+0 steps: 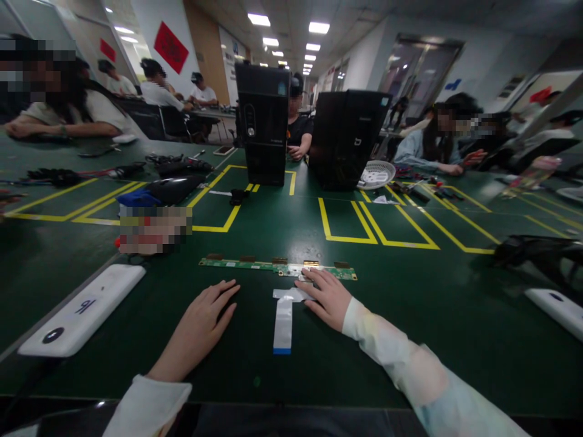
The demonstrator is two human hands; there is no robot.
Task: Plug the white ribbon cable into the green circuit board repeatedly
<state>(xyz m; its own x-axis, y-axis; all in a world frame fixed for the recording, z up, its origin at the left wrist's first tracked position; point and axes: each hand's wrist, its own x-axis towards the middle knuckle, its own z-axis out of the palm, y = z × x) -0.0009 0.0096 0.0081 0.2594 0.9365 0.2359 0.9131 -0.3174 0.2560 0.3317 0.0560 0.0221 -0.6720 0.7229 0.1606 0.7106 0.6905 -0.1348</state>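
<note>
1. Rows of ceiling lights (319, 28) run down a long room, where several people sit working beyond and beside the bench.
2. Dark green table (228, 373), marked out with yellow tape (209, 229), fills the foreground.
3. Two black computer towers (266, 124) stand upright at the table's far side, a co-worker partly visible between them.
4. White device (86, 309), flat and rounded, lies well to the left of the left hand, slanting away from the wearer.
5. Green circuit strip (237, 264) lies just beyond both hands, its long axis running left to right; whether it is one board or two end to end, I cannot tell.
6. Right hand (332, 297) is the nearer: palm down, fingers spread, its foremost fingertips over the strip's right-hand part. How firmly they press is not clear.
7. Left hand (204, 315) rests palm down with fingers loosely apart, holding nothing visible, its tips short of the strip.
8. White ribbon cable (283, 321) lies between the hands; its crosspiece runs sideways to the right fingers, while its long tail points toward the wearer.
9. Blue end (282, 351) finishes that tail, nearest the wearer.
</note>
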